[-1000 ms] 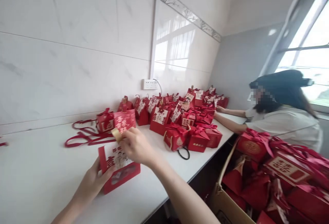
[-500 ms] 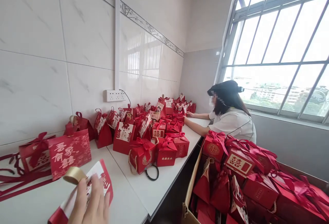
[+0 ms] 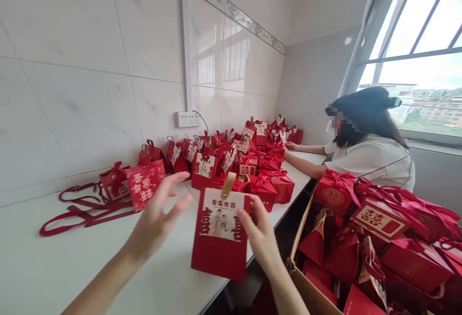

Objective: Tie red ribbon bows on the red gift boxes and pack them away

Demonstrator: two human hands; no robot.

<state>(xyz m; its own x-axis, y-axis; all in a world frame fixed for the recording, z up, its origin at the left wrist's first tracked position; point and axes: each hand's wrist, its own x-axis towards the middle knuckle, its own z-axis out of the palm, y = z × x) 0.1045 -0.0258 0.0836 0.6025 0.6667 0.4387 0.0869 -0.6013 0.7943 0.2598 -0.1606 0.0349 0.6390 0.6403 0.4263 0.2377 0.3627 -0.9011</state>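
And I've got the red gift box [image 3: 221, 238] pinched in my right hand [image 3: 263, 233], by the table's [image 3: 90, 267] near edge; left hand [image 3: 155, 223] beside it, fingers spread, holding nothing!

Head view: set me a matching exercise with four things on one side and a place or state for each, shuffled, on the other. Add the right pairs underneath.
Things
1. Left hand
2. Right hand
3. Cardboard carton
4. Wall socket

Places and states
A. Filled with red gift boxes, many with ribbons
B. Mounted on the tiled wall
C. Open, holding nothing
D. Gripping the side of a red box with a gold loop

Right pairs
1-C, 2-D, 3-A, 4-B
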